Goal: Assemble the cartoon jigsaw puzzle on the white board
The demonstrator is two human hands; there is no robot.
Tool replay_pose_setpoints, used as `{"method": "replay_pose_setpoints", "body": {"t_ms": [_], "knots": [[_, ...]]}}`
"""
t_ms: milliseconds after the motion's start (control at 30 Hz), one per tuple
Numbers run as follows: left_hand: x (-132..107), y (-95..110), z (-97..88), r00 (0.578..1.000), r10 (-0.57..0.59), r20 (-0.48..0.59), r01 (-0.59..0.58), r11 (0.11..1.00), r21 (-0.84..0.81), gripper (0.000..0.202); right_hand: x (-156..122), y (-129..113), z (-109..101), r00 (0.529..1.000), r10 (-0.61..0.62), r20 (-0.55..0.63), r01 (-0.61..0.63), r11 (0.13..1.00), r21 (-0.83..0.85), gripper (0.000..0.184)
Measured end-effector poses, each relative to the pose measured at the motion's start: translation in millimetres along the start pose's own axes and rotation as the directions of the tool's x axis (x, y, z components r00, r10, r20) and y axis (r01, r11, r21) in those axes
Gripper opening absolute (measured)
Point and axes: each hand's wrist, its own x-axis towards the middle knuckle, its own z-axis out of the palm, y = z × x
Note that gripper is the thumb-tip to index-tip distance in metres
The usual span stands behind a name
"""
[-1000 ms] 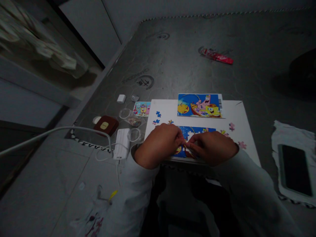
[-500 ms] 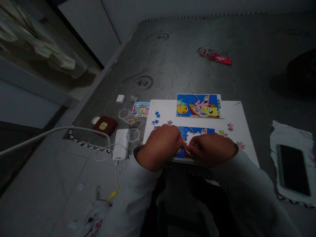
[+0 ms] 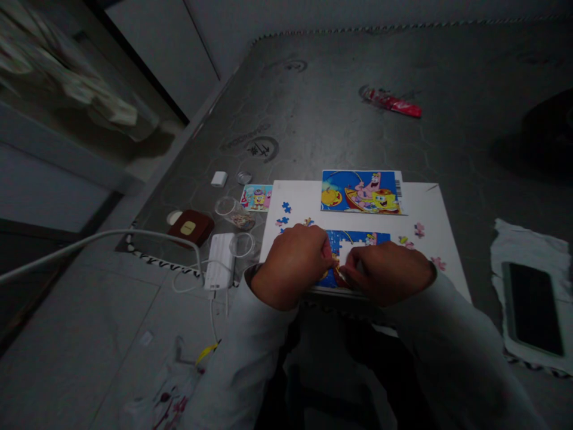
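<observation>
Jigsaw pieces (image 3: 358, 239): printed card, matt. Puzzle board (image 3: 430, 203): white card, matt. Picture card (image 3: 360, 192): paper, glossy. Charger (image 3: 220, 261): white plastic, smooth. Mat (image 3: 313, 107): grey, faint sheen.

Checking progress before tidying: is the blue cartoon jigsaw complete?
Incomplete: a white gap shows in the blue cartoon jigsaw, and loose pink pieces lie beside it.

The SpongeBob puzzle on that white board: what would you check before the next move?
Printed picture above the puzzle, fully visible: ok.
Loose blue pieces and pink pieces on the white board: ok, lying apart from the hands.
Assembled puzzle section fully visible: not ok, both hands cover its lower part.
Left hand and right hand holding a piece: cannot tell.
Lighting: not ok, the scene is dim.
</observation>
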Motion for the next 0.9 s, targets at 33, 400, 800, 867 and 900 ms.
{"method": "replay_pose_setpoints", "body": {"t_ms": [33, 400, 800, 867, 900], "knots": [[0, -1, 0.4, 1.000, 0.000, -0.002, 0.000, 1.000, -0.004, 0.016, -1, 2, 0, 1.000, 0.012, -0.015, -0.012, 1.000, -0.001, 0.038], [-2, -15, -9.0, 1.000, -0.016, -0.004, 0.016, 1.000, -0.020, 0.014, -2, -5, -3, 0.992, 0.077, -0.104, -0.075, 0.997, 0.023, 0.030], [4, -6, -3.0, 0.998, -0.020, 0.053, 0.018, 0.999, 0.027, 0.017, 2, -12, -4, 0.995, 0.067, -0.075, -0.060, 0.994, 0.092, 0.020], [1, -7, -4.7, 0.999, -0.021, 0.045, 0.019, 0.999, 0.043, 0.018, 1, -10, -5, 0.995, 0.063, -0.076, -0.057, 0.995, 0.084, 0.019], [-1, -8, -6.0, 0.999, -0.021, 0.037, 0.019, 0.999, 0.046, 0.018, 0, -7, -5, 0.994, 0.071, -0.084, -0.064, 0.995, 0.081, 0.019]]}}
